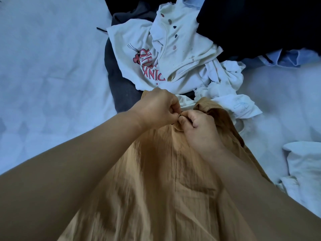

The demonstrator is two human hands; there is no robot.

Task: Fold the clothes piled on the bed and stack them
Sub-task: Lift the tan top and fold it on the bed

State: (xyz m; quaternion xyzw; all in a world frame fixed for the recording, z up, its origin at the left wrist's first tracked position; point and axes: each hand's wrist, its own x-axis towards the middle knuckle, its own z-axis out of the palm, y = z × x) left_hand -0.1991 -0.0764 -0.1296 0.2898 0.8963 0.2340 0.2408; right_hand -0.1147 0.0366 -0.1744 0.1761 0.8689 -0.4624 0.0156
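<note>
Where both hands (pixel 180 117) pinch — tan shirt (pixel 156 188) beneath.

Bare sheet (pixel 48 70) left of pile (pixel 173 49)

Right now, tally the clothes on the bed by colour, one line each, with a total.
Tan: 1, the shirt both hands pinch at the collar.
White or cream: at least 4, the printed tee, the spotted top, the crumpled pieces, the bundle.
Dark: at least 2, the grey garment, the black garment.
Pale blue: 1, a shirt.
Total: at least 8.
</note>
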